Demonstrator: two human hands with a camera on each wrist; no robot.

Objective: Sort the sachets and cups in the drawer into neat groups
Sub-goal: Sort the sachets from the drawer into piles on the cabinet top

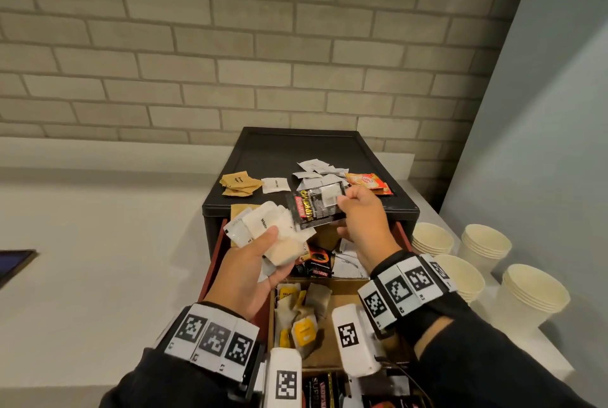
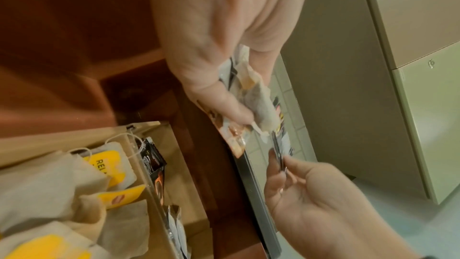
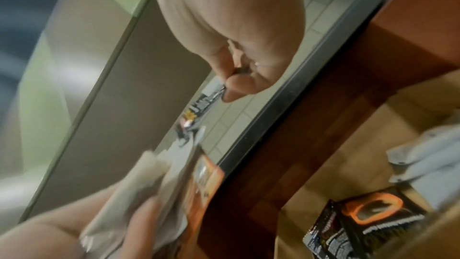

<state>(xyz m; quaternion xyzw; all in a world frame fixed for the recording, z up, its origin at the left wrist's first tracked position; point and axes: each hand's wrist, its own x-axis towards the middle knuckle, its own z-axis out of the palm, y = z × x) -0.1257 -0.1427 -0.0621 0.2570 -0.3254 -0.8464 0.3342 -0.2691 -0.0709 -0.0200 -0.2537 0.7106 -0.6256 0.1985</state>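
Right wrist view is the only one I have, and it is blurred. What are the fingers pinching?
Observer: The right hand pinches a black sachet with yellow lettering.
Operator: And what does the other hand hold?
Observer: The left hand grips a bunch of white sachets.
Operator: Are any groups made already?
Observer: Yes, on the black drawer unit: brown sachets, white ones, orange-red ones.
Operator: Where are the cups?
Observer: Paper cup stacks stand on the counter, right of the unit.

Cabinet [image 1: 329, 151] at frame centre, sachets [image 1: 241, 184] on its top, open drawer [image 1: 342, 289] below it holding tea bags [image 1: 304, 330], cup stacks [image 1: 487, 245] at right, hands [image 1: 250, 276] over the drawer.
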